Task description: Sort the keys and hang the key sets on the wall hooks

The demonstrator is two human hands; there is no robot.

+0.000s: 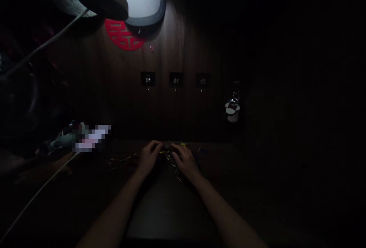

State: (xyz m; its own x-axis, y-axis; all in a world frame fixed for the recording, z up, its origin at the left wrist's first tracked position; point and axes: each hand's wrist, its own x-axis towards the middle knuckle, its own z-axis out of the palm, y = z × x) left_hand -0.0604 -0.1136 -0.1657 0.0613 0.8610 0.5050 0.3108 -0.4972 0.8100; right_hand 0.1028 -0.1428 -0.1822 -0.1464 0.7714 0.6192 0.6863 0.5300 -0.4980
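Near desk's far edge [220,144], hands [148,157] [185,160]

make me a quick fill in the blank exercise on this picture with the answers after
1. The round double-happiness cutout near the top is coloured ____.
2. The number of dark-backed hooks in the row below it is ____.
3. The left hand and right hand are close together among thin strands; the one nearer the hanging white figure is the ____ hand.

Missing words: red; three; right
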